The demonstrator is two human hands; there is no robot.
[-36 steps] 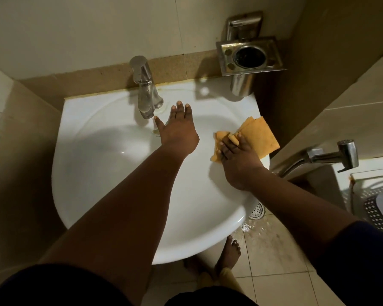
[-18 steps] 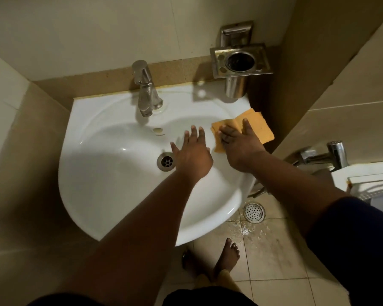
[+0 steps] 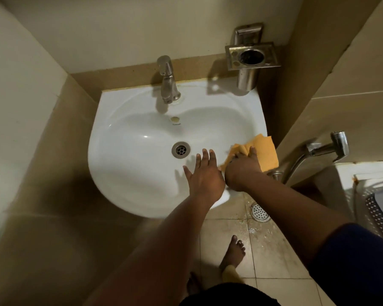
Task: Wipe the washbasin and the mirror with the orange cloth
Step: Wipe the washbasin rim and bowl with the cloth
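Note:
The white washbasin [image 3: 128, 155] hangs from the back wall, with a steel tap [image 3: 167, 81] at its rear and a drain [image 3: 181, 149] in the bowl. The orange cloth [image 3: 264, 154] lies folded over the basin's right rim. My right hand [image 3: 241, 170] presses on the cloth's near edge, fingers curled into it. My left hand [image 3: 205, 173] is flat on the bowl beside it, fingers spread, right of the drain. No mirror is in view.
A steel tumbler holder [image 3: 251, 55] is fixed to the wall above the basin's right rear corner. A hand-spray [image 3: 327, 149] sticks out from the right wall. The tiled floor has a round floor drain [image 3: 260, 212], wet patches and my bare foot [image 3: 232, 253].
My right hand has dragged the cloth along the right rim toward me. My left hand has slid back from near the tap to the bowl's near side, uncovering the drain.

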